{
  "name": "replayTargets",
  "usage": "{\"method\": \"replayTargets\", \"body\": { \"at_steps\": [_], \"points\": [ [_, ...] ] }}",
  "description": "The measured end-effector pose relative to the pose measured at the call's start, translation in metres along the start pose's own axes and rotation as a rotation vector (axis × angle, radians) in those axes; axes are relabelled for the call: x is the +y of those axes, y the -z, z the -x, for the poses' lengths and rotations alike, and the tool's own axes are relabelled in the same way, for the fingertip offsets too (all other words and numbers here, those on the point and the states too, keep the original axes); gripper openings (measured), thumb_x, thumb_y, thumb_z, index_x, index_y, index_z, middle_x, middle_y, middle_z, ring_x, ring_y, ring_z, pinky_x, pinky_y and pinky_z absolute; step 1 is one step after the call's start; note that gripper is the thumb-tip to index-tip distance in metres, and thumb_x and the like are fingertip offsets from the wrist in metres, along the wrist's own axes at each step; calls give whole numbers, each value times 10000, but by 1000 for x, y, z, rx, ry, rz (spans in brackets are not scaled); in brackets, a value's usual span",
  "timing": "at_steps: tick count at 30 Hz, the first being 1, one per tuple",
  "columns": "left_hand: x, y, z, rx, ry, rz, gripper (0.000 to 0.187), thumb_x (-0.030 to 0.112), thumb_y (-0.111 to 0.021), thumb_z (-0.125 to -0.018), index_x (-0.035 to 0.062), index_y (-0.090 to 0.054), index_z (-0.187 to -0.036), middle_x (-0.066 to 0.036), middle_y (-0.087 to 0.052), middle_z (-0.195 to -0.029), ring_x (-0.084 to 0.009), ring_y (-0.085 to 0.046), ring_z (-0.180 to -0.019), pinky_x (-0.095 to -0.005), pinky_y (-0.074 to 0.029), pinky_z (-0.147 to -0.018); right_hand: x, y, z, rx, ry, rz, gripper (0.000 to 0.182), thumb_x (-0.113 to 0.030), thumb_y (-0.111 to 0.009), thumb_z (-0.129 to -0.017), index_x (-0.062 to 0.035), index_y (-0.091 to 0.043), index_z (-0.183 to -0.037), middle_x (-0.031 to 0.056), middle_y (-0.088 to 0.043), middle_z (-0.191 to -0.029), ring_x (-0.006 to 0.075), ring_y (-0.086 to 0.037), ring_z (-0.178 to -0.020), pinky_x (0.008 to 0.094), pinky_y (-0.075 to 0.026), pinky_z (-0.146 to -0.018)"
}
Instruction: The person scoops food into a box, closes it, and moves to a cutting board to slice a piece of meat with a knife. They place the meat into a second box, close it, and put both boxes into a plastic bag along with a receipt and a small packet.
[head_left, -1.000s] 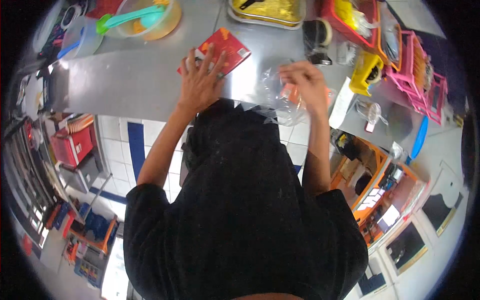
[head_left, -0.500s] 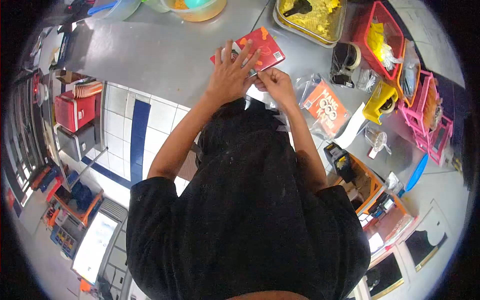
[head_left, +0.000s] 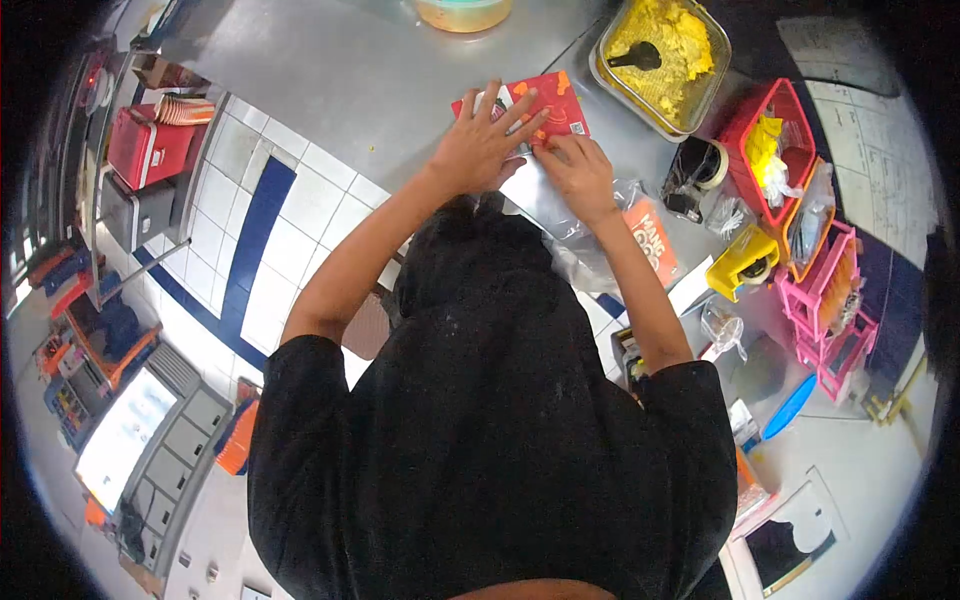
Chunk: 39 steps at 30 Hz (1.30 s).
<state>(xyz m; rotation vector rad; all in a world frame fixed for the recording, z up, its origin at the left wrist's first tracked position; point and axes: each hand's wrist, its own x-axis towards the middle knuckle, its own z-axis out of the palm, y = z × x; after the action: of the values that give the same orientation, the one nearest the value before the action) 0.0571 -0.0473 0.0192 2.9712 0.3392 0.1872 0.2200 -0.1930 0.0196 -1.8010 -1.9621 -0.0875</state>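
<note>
A flat red cardboard box (head_left: 562, 98) with orange and white print lies on the steel counter in front of me. My left hand (head_left: 482, 145) rests on its left part with the fingers spread wide. At the box's near edge is my right hand (head_left: 578, 175), its fingers bent and pressed against the cardboard; the fingertips partly hide what they grip. Beside my right wrist lies a clear plastic bag (head_left: 572, 235). An orange printed packet (head_left: 648, 238) shows under the right forearm.
A wire-rimmed tray (head_left: 668, 125) of yellow food with a black scoop stands at the back right. Along the right are a red basket (head_left: 778, 190), a yellow tape dispenser (head_left: 738, 265) and a pink rack (head_left: 815, 300). A tub (head_left: 465, 15) sits at the far edge.
The view has shifted, so the counter items appear moved. My right fingers have gone from a pinch near the box's edge to pressing along it. My left hand stays spread on the box.
</note>
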Motion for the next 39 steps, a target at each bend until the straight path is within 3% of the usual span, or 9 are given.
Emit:
{"method": "replayTargets", "body": {
  "at_steps": [4,14,18,21,24,26,29,35,39],
  "points": [
    [-3,1,1,-22,24,39,863,400,-674,-834,118,-290,-1554,-136,-316,-1585,-463,-300,-1402,-617,-263,-1119,10,-2,-14,-63,138,92,362,-221,-776,-740,-124,-715,-1083,70,-614,-1214,277,-568,-1134,430,-470,-947],
    [-65,22,88,208,261,408,872,310,-693,-818,56,-276,-1540,-272,-296,-1555,-429,-298,-1441,-582,-216,-1176,-16,-21,-78,-265,-175,380,681,-399,-803,-738,-79,-598,-1303,170,-548,-1350,348,-506,-1251,491,-400,-1028],
    [-124,34,185,242,471,526,801,182,-698,-822,38,-318,-1513,-271,-351,-1515,-437,-398,-1366,-518,-355,-1116,-53,-48,-115,-276,-468,530,648,-356,-753,-804,-75,-543,-1350,174,-481,-1415,365,-474,-1273,509,-389,-1034],
    [-167,50,261,309,617,503,731,119,-706,-812,22,-387,-1462,-267,-432,-1437,-432,-471,-1293,-473,-409,-1084,-120,-75,-175,-123,-413,503,499,-325,-715,-845,-56,-601,-1250,170,-547,-1332,362,-513,-1217,500,-394,-1020],
    [-205,62,323,421,758,501,628,125,-718,-813,19,-464,-1378,-242,-489,-1367,-407,-525,-1239,-444,-460,-1034,-183,-131,-234,-135,-231,-1,351,-285,-694,-865,-41,-657,-1114,161,-629,-1188,360,-567,-1124,479,-416,-977],
    [-237,79,351,555,763,410,346,137,-729,-816,19,-571,-1100,-179,-575,-1124,-363,-604,-1034,-426,-514,-891,-240,-165,-280,-218,-199,-245,220,-237,-682,-878,-23,-689,-927,154,-695,-946,350,-640,-917,434,-478,-835],
    [-284,95,383,636,810,375,171,104,-719,-816,23,-577,-769,-117,-562,-828,-320,-591,-802,-426,-496,-727,-300,-208,-338,-351,-125,-414,180,-191,-674,-887,-14,-702,-913,162,-706,-878,346,-664,-843,430,-504,-759],
    [-397,120,441,723,907,196,119,73,-687,-837,23,-615,-757,-123,-590,-773,-320,-595,-781,-424,-481,-726,-381,-317,-454,-384,68,-664,176,-157,-685,-892,1,-708,-966,171,-713,-898,341,-689,-865,422,-529,-790],
    [-490,141,484,737,1023,91,57,70,-673,-839,26,-638,-852,-132,-623,-837,-334,-622,-831,-430,-501,-765,-426,-380,-545,-573,-76,-950,202,-170,-668,-921,-6,-699,-1035,137,-722,-948,273,-700,-917,372,-539,-808]
  ]
}}
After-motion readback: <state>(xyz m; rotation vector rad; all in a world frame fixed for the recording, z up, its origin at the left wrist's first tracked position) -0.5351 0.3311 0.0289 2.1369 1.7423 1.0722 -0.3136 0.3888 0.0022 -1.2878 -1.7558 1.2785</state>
